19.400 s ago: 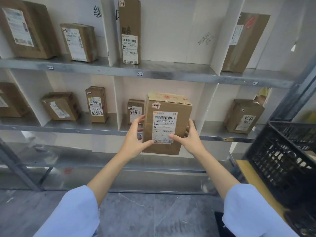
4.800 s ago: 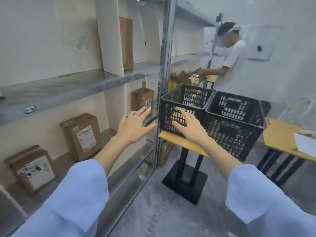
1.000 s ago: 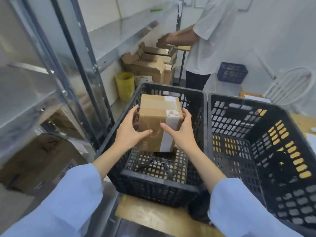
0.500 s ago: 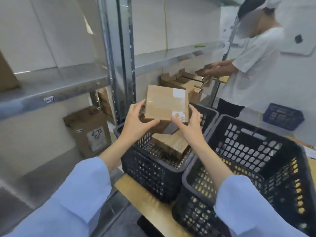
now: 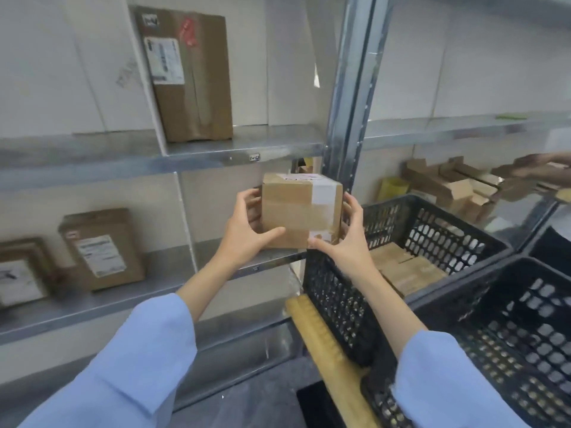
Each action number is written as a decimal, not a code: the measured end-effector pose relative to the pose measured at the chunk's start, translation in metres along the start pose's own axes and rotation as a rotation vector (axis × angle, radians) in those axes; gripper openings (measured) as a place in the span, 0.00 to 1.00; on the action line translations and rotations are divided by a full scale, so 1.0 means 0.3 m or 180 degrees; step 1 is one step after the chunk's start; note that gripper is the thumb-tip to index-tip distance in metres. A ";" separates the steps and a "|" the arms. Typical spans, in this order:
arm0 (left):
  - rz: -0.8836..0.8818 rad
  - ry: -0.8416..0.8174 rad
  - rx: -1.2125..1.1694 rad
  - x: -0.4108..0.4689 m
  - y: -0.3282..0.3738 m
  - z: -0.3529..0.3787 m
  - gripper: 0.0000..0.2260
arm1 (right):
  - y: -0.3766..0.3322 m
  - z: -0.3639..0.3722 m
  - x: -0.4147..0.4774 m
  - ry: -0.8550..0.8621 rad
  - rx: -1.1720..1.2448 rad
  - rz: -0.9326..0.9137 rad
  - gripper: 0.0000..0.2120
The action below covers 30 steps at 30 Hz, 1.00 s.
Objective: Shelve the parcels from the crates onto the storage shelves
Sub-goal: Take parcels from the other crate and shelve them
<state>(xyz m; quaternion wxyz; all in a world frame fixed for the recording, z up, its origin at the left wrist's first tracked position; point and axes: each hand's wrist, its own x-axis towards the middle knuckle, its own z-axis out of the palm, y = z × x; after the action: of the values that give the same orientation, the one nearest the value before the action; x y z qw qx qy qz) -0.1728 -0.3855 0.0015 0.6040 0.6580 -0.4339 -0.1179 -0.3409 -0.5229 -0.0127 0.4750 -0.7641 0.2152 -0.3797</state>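
Between two hands at mid-scene, a small brown parcel (image 5: 301, 211) with white tape is held in the air. It is in front of the right end of the middle shelf (image 5: 92, 307) and just left of a black crate (image 5: 340, 304). The left hand (image 5: 247, 230) grips its left side, thumb curled across the lower front and fingers wrapped behind. The right hand (image 5: 346, 239) clamps the right side, thumb at the lower front corner and fingers bent round the far edge.

The crate sits on a wooden table (image 5: 327, 344) and holds more brown parcels (image 5: 404, 273). A second black crate (image 5: 525, 319) stands just beside it, nearer and further right. A steel upright (image 5: 349, 88) rises behind the held parcel. On the upper shelf (image 5: 272, 140) a tall labelled parcel (image 5: 191, 78) stands upright beside a white divider (image 5: 148, 88). Further left on the middle shelf sits a labelled box (image 5: 102, 248), with another box (image 5: 21, 273) beside it. Loose cartons (image 5: 448, 186) are piled far right.
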 end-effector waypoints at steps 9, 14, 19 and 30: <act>-0.0144 0.0607 0.0316 -0.180 -0.039 -0.338 0.39 | -0.068 0.352 0.012 -0.0703 -0.0007 -0.0182 0.51; -0.0131 0.0923 0.0336 -0.299 -0.041 -0.518 0.35 | -0.148 0.542 -0.036 -0.1081 0.0516 -0.0210 0.46; -0.0175 0.1247 0.0297 -0.447 -0.029 -0.713 0.33 | -0.215 0.758 -0.094 -0.1398 0.0639 -0.0191 0.45; -0.0291 0.1653 0.0639 -0.802 -0.003 -1.162 0.43 | -0.469 1.190 -0.333 -0.1703 0.0458 -0.0603 0.51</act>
<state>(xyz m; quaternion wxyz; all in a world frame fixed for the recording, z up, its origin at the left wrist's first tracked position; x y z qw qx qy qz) -0.0789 0.0275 -0.0034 0.6208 0.7416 -0.2440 0.0710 -0.1271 -0.1892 -0.0181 0.5303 -0.8182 -0.0175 -0.2216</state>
